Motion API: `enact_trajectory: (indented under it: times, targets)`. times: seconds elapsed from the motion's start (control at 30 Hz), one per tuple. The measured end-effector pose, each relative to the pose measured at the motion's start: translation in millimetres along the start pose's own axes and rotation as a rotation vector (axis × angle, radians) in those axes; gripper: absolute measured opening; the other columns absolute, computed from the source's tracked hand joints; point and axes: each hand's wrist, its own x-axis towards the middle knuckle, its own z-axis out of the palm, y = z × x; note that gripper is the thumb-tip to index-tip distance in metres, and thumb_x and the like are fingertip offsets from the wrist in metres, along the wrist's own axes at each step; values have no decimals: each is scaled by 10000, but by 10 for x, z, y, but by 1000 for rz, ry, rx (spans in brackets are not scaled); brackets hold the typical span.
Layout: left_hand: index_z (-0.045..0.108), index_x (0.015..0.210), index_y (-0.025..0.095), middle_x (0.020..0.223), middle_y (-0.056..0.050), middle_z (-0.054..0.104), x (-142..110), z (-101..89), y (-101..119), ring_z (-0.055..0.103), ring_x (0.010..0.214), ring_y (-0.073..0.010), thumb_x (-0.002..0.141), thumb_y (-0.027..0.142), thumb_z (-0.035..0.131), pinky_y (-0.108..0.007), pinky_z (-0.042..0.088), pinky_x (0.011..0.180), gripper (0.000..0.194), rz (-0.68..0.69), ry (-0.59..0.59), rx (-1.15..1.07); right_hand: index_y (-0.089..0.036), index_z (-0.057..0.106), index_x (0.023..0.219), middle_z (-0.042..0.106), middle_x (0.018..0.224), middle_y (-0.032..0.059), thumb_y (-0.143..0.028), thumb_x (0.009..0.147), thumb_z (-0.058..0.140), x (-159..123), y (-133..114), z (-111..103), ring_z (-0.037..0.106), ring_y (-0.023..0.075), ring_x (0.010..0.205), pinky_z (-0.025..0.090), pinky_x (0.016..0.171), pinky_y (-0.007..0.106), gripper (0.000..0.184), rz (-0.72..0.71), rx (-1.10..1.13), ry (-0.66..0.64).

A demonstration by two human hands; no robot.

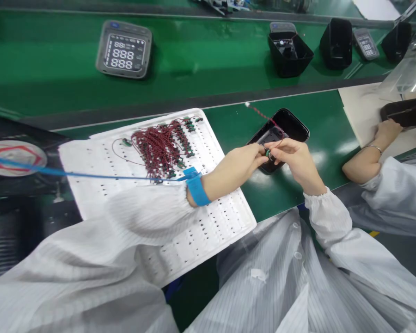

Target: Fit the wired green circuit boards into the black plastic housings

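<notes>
My left hand [241, 162], with a blue strap at the wrist, and my right hand [294, 159] meet over a black plastic housing [300, 129]. Pinched between their fingertips is a small green part with wires [268, 152]; the fingers cover much of it. Its twisted red-and-black wires [263, 115] run up and left, ending in a white connector [247, 105]. The housing lies open side up on the green bench, partly hidden by my hands. Beneath my left forearm, a white foam tray [208, 231] carries a heap of similar wired parts [159, 145].
A display unit [125, 51] lies on the green strip beyond the bench. Farther right stand black housings [336, 44] and another display unit [365, 44]. A co-worker's hand [388, 132] holds a dark housing at the right. A blue cord [125, 176] stretches left from my wrist strap.
</notes>
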Motion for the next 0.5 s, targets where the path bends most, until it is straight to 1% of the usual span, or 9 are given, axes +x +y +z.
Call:
enact_trajectory:
  times: [0.03, 0.1, 0.17, 0.23, 0.3, 0.4, 0.47, 0.5]
  targets:
    - [586, 866, 193, 813, -13, 688, 23, 18, -12, 658, 730, -154, 998, 279, 480, -275, 525, 724, 190, -10, -43, -84, -195, 737, 795, 769, 944, 35, -469, 682, 863, 17, 7, 13, 672, 131, 724, 535, 546, 226, 322, -12, -38, 11]
    - [560, 762, 198, 720, 13, 672, 54, 41, -24, 635, 640, -114, 1001, 272, 451, -235, 515, 685, 272, -35, -82, -259, -197, 754, 801, 756, 895, 23, -447, 723, 833, 33, 19, 36, 636, 117, 673, 524, 545, 232, 274, -60, -151, 55]
    - [560, 738, 195, 689, 15, 669, 66, 57, -33, 613, 588, -95, 993, 284, 460, -215, 504, 629, 288, -87, -70, -426, -201, 770, 823, 750, 873, 15, -394, 791, 780, 21, 31, 59, 628, 114, 663, 542, 596, 249, 196, -117, -277, 101]
    - [557, 723, 191, 680, 9, 665, 65, 71, -50, 593, 565, -89, 976, 287, 489, -205, 489, 575, 279, -137, -47, -546, -210, 780, 850, 756, 899, 15, -342, 846, 728, -4, 43, 89, 652, 123, 691, 566, 657, 267, 141, -180, -391, 140]
    - [546, 703, 190, 663, 10, 649, 60, 80, -75, 571, 549, -84, 964, 281, 507, -198, 471, 543, 279, -167, -35, -614, -222, 785, 872, 768, 939, 18, -312, 879, 701, -27, 53, 122, 679, 136, 723, 586, 706, 285, 123, -255, -507, 167]
    - [546, 685, 189, 644, 16, 623, 54, 76, -117, 550, 545, -77, 958, 296, 526, -194, 448, 538, 293, -178, -31, -643, -240, 795, 908, 782, 963, 18, -284, 918, 669, -32, 48, 147, 715, 159, 803, 604, 790, 309, 134, -371, -673, 177]
    - [548, 690, 190, 641, 20, 613, 55, 69, -143, 548, 553, -79, 955, 317, 533, -196, 436, 536, 294, -178, -26, -656, -249, 803, 939, 789, 970, 13, -268, 944, 639, -18, 22, 128, 733, 173, 871, 605, 848, 323, 165, -435, -746, 129]
    - [545, 694, 192, 637, 22, 608, 56, 66, -155, 547, 550, -80, 953, 322, 533, -198, 432, 533, 290, -173, -26, -662, -252, 806, 950, 792, 987, 11, -259, 956, 623, -8, 3, 107, 739, 179, 908, 603, 874, 329, 183, -461, -769, 84]
